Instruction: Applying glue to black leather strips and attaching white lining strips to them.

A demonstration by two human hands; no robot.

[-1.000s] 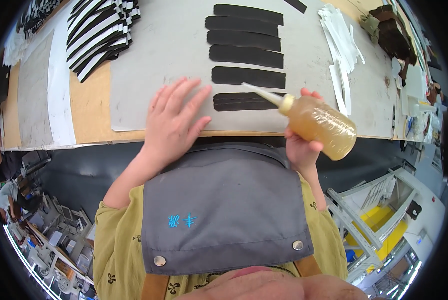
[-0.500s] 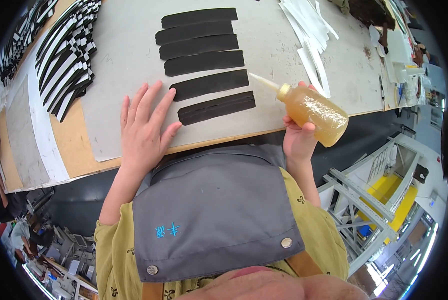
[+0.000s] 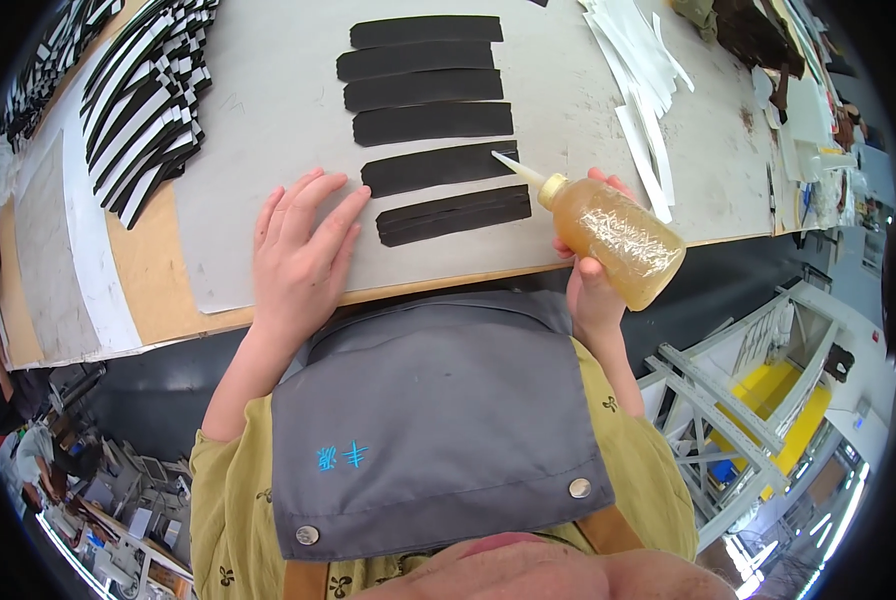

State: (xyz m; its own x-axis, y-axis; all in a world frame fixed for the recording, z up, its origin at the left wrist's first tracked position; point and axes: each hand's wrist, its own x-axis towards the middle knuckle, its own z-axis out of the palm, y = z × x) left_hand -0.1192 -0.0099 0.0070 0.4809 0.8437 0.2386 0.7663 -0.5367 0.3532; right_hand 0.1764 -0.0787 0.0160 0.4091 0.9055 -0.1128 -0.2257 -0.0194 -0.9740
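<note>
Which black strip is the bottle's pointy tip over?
The second black strip up from the bottom: the nozzle tip of the squeeze bottle shows over its right end, and over no other strip. Whether it touches, I cannot tell.

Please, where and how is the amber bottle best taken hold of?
Probably hold the amber bottle around its broad, rounded body, from the near side, where the right grip is. The narrow nozzle points left and away, over a black strip, so that end is better kept free.
</note>
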